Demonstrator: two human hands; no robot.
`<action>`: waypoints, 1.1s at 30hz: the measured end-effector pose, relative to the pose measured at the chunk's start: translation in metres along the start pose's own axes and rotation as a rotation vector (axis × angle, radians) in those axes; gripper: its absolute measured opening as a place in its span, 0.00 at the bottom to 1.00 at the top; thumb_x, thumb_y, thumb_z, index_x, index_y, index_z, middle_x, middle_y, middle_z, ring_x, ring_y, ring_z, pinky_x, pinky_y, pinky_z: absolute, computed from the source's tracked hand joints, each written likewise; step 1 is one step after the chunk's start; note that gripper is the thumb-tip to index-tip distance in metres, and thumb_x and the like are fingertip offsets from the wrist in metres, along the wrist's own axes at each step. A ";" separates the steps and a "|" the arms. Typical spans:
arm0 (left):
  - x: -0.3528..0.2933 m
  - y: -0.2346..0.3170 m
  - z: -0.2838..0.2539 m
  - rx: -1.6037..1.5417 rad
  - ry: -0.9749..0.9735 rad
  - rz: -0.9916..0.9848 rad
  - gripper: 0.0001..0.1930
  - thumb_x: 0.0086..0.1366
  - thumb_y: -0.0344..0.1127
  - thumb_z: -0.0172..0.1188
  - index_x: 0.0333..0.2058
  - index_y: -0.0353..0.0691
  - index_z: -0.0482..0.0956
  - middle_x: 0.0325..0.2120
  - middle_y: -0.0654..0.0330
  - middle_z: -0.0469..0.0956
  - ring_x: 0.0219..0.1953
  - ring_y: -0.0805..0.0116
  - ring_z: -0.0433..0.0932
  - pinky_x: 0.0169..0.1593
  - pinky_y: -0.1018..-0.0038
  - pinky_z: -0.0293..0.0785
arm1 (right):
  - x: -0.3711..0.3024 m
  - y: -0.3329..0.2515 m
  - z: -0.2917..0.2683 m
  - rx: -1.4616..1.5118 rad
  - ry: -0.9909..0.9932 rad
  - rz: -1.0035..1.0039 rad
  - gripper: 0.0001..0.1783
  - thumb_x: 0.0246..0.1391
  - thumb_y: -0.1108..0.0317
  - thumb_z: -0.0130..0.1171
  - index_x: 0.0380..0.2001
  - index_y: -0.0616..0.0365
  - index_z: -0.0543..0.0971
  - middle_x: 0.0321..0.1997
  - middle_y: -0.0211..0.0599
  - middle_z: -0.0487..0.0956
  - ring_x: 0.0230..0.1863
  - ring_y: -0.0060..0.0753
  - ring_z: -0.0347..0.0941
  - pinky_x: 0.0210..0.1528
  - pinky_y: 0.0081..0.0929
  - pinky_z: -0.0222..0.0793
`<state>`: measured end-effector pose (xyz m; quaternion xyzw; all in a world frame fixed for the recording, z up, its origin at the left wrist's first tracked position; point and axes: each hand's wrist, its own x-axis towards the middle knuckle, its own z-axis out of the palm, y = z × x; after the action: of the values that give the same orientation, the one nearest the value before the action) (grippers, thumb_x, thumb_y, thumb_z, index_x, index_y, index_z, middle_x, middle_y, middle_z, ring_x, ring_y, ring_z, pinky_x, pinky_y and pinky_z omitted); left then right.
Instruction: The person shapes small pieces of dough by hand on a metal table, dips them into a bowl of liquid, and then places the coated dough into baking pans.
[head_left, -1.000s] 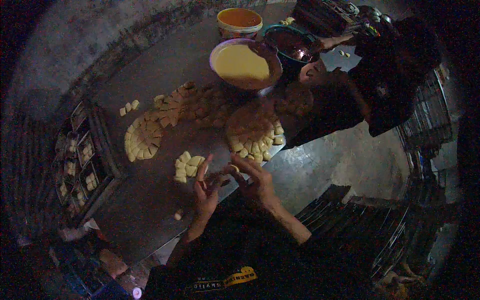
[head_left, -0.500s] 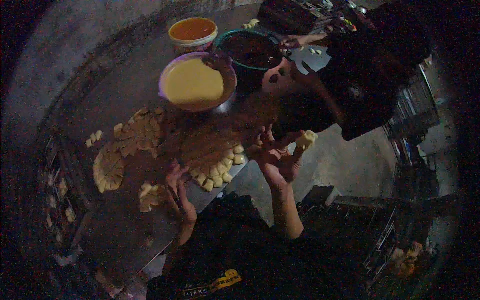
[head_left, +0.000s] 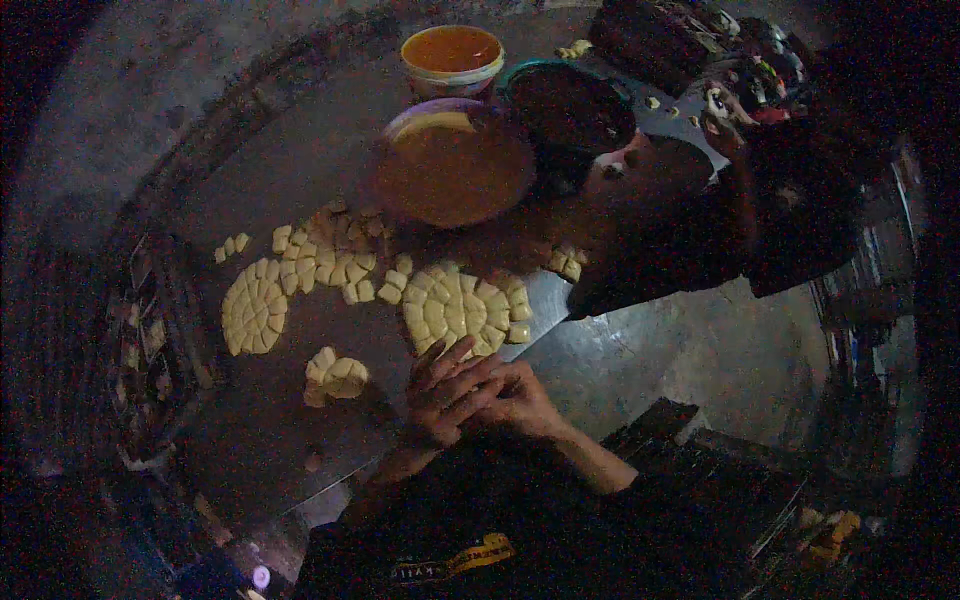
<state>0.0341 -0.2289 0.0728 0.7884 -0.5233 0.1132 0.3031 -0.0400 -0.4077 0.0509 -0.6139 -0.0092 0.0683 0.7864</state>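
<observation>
My left hand (head_left: 445,395) and my right hand (head_left: 520,402) are together at the table's near edge, both closed. The left fingers lie over the right ones, and whatever is between the palms is hidden. Just beyond my fingertips is a tight rounded cluster of pale dough pieces (head_left: 455,310). A second such cluster (head_left: 254,307) lies farther left, with loose dough pieces (head_left: 327,265) between them. A small heap of dough (head_left: 337,376) sits left of my left hand.
Beyond the dough stand a purple-rimmed basin (head_left: 455,170), a tub of orange contents (head_left: 452,58) and a dark green-rimmed basin (head_left: 570,105). Another person in dark clothes (head_left: 810,215) works at the right. A dark crate (head_left: 648,45) stands at the back.
My hands were apart, the right one raised with a dough piece at its fingers; now they have come together. The view has shifted, so the table things sit farther right.
</observation>
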 end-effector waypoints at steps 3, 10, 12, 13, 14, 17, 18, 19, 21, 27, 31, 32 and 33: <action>-0.003 -0.016 0.010 -0.374 0.212 0.008 0.20 0.65 0.46 0.61 0.53 0.48 0.77 0.52 0.58 0.77 0.64 0.49 0.66 0.66 0.51 0.60 | 0.013 -0.002 0.005 0.055 -0.087 0.118 0.13 0.57 0.69 0.63 0.45 0.62 0.81 0.42 0.33 0.82 0.46 0.24 0.75 0.48 0.27 0.71; -0.013 0.018 0.025 -0.812 0.538 -0.455 0.33 0.62 0.47 0.65 0.63 0.49 0.62 0.62 0.55 0.64 0.64 0.47 0.65 0.65 0.49 0.60 | 0.026 -0.017 0.017 0.195 -0.354 0.274 0.15 0.63 0.66 0.60 0.48 0.63 0.80 0.39 0.32 0.83 0.40 0.21 0.75 0.43 0.23 0.71; -0.011 0.016 0.030 -0.956 0.713 -0.608 0.38 0.61 0.47 0.66 0.65 0.49 0.58 0.64 0.54 0.60 0.65 0.46 0.65 0.65 0.49 0.61 | 0.053 -0.028 0.000 0.042 -0.367 0.356 0.14 0.63 0.66 0.60 0.47 0.64 0.80 0.41 0.33 0.82 0.41 0.22 0.75 0.45 0.25 0.71; -0.012 0.011 0.035 -1.013 0.789 -0.663 0.40 0.61 0.47 0.67 0.67 0.49 0.55 0.66 0.53 0.59 0.65 0.46 0.65 0.65 0.49 0.61 | 0.072 -0.022 -0.017 -0.146 -0.253 0.261 0.15 0.62 0.65 0.60 0.47 0.64 0.80 0.42 0.34 0.82 0.43 0.23 0.75 0.47 0.26 0.72; -0.012 0.006 0.039 -1.049 0.828 -0.701 0.42 0.60 0.47 0.68 0.68 0.49 0.53 0.67 0.53 0.57 0.65 0.45 0.64 0.65 0.49 0.61 | 0.096 -0.016 -0.033 -0.324 -0.139 0.166 0.16 0.62 0.64 0.61 0.47 0.65 0.79 0.43 0.35 0.82 0.45 0.25 0.75 0.49 0.27 0.72; -0.031 -0.009 0.042 -1.068 0.846 -0.757 0.50 0.60 0.47 0.68 0.71 0.50 0.43 0.71 0.52 0.48 0.65 0.44 0.64 0.64 0.49 0.63 | 0.204 -0.070 -0.059 -0.979 -0.238 -0.099 0.24 0.65 0.56 0.52 0.57 0.62 0.73 0.41 0.46 0.83 0.44 0.41 0.80 0.47 0.37 0.72; -0.035 -0.012 0.045 -1.091 0.799 -0.753 0.52 0.60 0.48 0.68 0.72 0.50 0.37 0.72 0.52 0.43 0.65 0.43 0.63 0.63 0.49 0.64 | 0.244 -0.041 -0.098 -1.325 -0.206 -0.291 0.27 0.65 0.52 0.49 0.59 0.59 0.71 0.38 0.49 0.83 0.43 0.46 0.81 0.44 0.41 0.74; -0.046 -0.016 0.043 -1.089 0.774 -0.763 0.55 0.61 0.48 0.68 0.72 0.51 0.32 0.73 0.53 0.37 0.65 0.42 0.63 0.62 0.50 0.66 | 0.269 -0.045 -0.097 -1.706 -0.325 -0.235 0.24 0.63 0.56 0.51 0.58 0.57 0.73 0.33 0.47 0.83 0.40 0.49 0.81 0.42 0.45 0.75; -0.054 -0.012 0.040 -1.144 0.808 -0.741 0.51 0.64 0.46 0.65 0.72 0.47 0.35 0.73 0.52 0.40 0.65 0.44 0.63 0.60 0.51 0.68 | 0.310 -0.001 -0.153 -1.832 -0.473 -0.400 0.23 0.62 0.59 0.50 0.58 0.55 0.73 0.32 0.47 0.83 0.40 0.48 0.81 0.42 0.47 0.75; -0.089 -0.010 0.032 -0.966 0.925 -0.925 0.42 0.69 0.48 0.57 0.71 0.43 0.42 0.71 0.49 0.45 0.63 0.50 0.68 0.58 0.58 0.71 | 0.320 0.011 -0.140 -1.988 -0.583 -0.636 0.21 0.60 0.63 0.49 0.57 0.51 0.75 0.26 0.48 0.81 0.24 0.49 0.79 0.22 0.44 0.74; -0.109 -0.009 0.033 -1.051 0.910 -0.981 0.39 0.70 0.49 0.55 0.70 0.39 0.47 0.70 0.51 0.49 0.60 0.53 0.71 0.56 0.61 0.73 | 0.285 -0.020 -0.113 -2.040 -0.543 -0.778 0.21 0.60 0.64 0.50 0.57 0.49 0.75 0.27 0.51 0.81 0.26 0.51 0.80 0.26 0.47 0.75; -0.110 -0.008 0.035 -1.058 0.910 -0.983 0.38 0.70 0.50 0.55 0.69 0.37 0.49 0.69 0.51 0.51 0.59 0.54 0.72 0.56 0.62 0.73 | 0.284 -0.018 -0.111 -2.047 -0.533 -0.695 0.21 0.61 0.63 0.50 0.57 0.49 0.75 0.28 0.51 0.81 0.28 0.52 0.80 0.29 0.47 0.76; -0.109 -0.008 0.036 -1.067 0.908 -0.979 0.37 0.70 0.50 0.55 0.68 0.36 0.51 0.69 0.51 0.53 0.58 0.54 0.73 0.55 0.63 0.73 | 0.283 -0.018 -0.109 -2.056 -0.521 -0.607 0.21 0.61 0.62 0.49 0.56 0.49 0.75 0.29 0.52 0.81 0.30 0.52 0.81 0.31 0.48 0.77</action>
<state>-0.0102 -0.1658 -0.0125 0.5559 0.0651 0.0129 0.8286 0.2524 -0.4840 0.0220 -0.9143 -0.3775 -0.0403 -0.1411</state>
